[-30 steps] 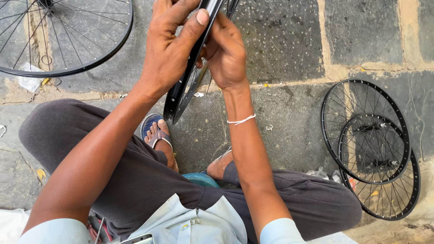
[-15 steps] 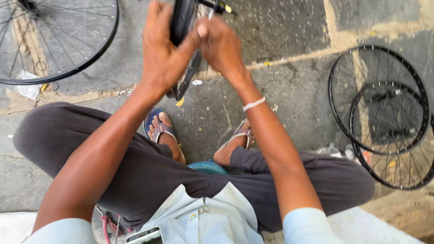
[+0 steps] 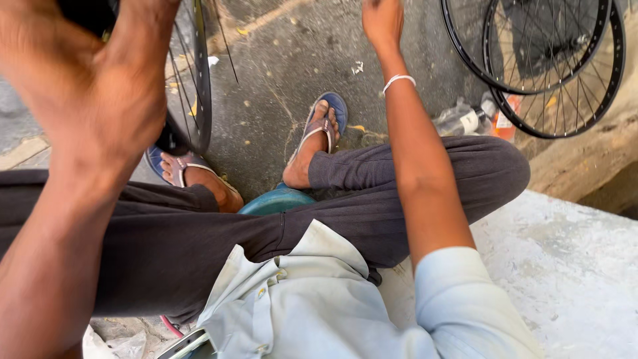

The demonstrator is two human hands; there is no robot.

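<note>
Upper left of the frame, the left hand point(image 3: 100, 86) grips a black spoked rim point(image 3: 193, 73), propped upright by the sandalled foot point(image 3: 189, 173). The right hand point(image 3: 382, 20) reaches off the top edge; its grip cannot be told. Two more wheels point(image 3: 551, 66) lean upper right.

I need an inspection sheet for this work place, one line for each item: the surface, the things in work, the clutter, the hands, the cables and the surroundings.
Surface: cracked dark pavement with small litter; pale slab at the person's right.
Job's things: black spoked bicycle wheel, upright by the left knee.
Clutter: plastic bottles beside the right knee.
Grippers: left hand closed on the wheel, close to the camera and blurred; right hand stretched forward at the frame edge, grip not visible.
Cables: nothing seen.
Surroundings: two more black wheels, overlapping, at upper right; blue round stool under the legs.
</note>
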